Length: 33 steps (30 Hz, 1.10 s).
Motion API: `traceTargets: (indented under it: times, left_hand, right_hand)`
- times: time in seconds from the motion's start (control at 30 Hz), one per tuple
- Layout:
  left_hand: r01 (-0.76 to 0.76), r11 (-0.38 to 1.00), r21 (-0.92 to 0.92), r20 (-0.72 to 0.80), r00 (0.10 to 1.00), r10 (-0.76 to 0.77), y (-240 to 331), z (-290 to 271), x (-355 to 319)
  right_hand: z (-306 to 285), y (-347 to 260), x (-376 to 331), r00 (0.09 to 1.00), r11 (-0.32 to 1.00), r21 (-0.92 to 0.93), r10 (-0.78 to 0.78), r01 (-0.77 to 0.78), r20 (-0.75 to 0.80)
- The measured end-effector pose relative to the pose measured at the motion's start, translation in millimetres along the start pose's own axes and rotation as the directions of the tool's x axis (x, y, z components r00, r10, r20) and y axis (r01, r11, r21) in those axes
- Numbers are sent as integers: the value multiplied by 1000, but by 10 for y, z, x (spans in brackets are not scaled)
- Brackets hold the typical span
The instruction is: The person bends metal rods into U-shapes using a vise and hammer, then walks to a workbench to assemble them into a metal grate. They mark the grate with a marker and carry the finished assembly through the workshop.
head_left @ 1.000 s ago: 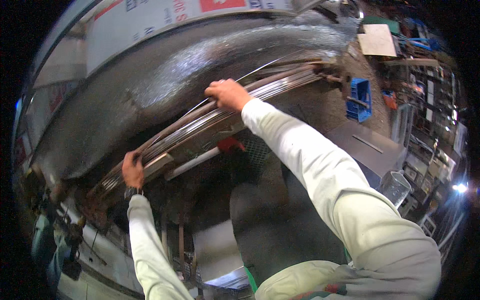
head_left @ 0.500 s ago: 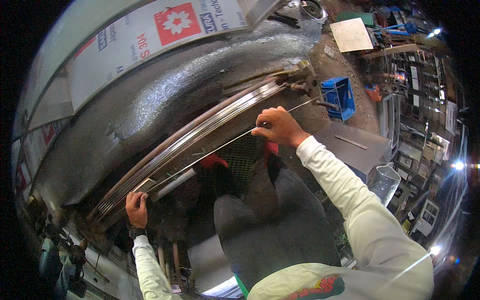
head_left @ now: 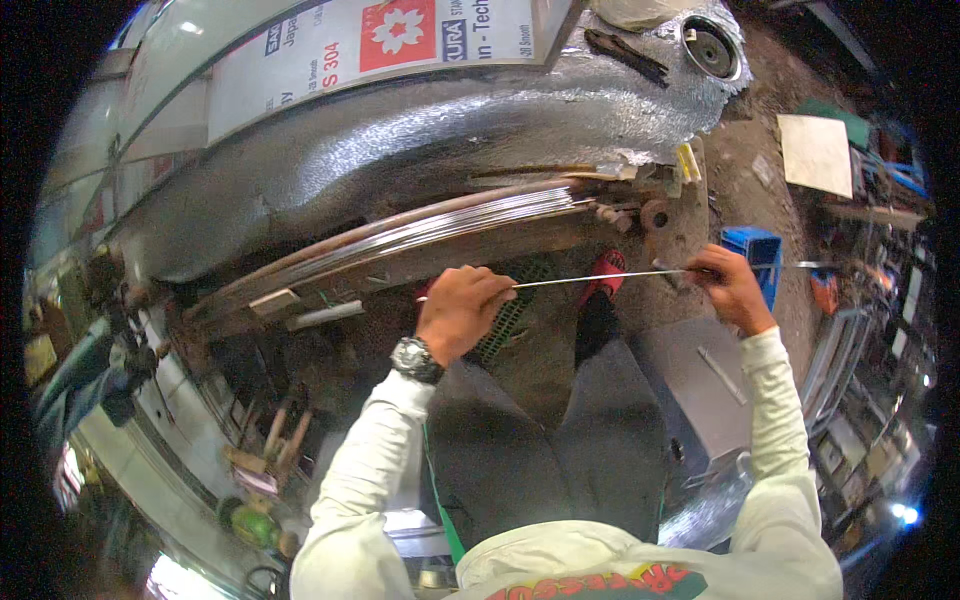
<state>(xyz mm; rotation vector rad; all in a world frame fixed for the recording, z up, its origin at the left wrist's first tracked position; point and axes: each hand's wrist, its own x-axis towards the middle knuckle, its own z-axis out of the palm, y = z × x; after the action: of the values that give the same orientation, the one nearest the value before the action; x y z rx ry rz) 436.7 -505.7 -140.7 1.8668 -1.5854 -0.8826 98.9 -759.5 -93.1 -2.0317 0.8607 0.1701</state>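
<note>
A thin metal rod (head_left: 600,277) stretches nearly level between my two hands. Its left part is pinched in my left hand (head_left: 460,312), which wears a dark watch on the wrist. My right hand (head_left: 728,285) is closed round the rod farther right, and the rod's end sticks out past it. Beyond the hands lies a bundle of shiny thin rods (head_left: 450,228) beside a rusty bar (head_left: 385,222). A small wooden block (head_left: 274,303) and a pale tube (head_left: 328,315) sit near the bundle's left end.
A crinkled silvery sheet (head_left: 400,130) covers the surface beyond the rods, with a printed panel (head_left: 300,90) behind it. A blue crate (head_left: 752,240) stands by my right hand. At the lower right is a grey metal box (head_left: 700,375). Red footwear (head_left: 607,268) shows below the rod.
My left hand has moved right and away from the bundle's left end, and my right hand farther right. The rod has swung from slanted to nearly level. The view has shifted too.
</note>
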Motion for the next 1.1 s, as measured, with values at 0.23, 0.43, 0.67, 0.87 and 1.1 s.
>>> traceTargets:
  times: [0.23, 0.43, 0.67, 0.87, 1.1]
  left_hand:
    - [102, 992, -78, -8, 995, -103, 832, 733, 813]
    - [10, 998, -66, 24, 1000, -8, 1372, 1191, 1546]
    - [63, 997, -43, -168, 983, -70, 1558, 1422, 1934]
    - [396, 864, -311, -269, 835, -480, 1664, 1903, 1521]
    - [469, 813, -346, -482, 654, -583, 1752, 2436, 1108]
  right_hand:
    - [-1105, 1546, -530, 992, 990, 61, 128, -129, 12]
    - [-1526, 2481, -925, 981, 969, 165, 190, -184, -23]
    - [-1688, 3414, -1059, 960, 922, 298, 276, -247, -58]
    - [-1800, 4160, -862, 944, 939, 180, 315, -294, -96]
    - [-1811, 4575, -565, 929, 931, 39, 366, -364, -52]
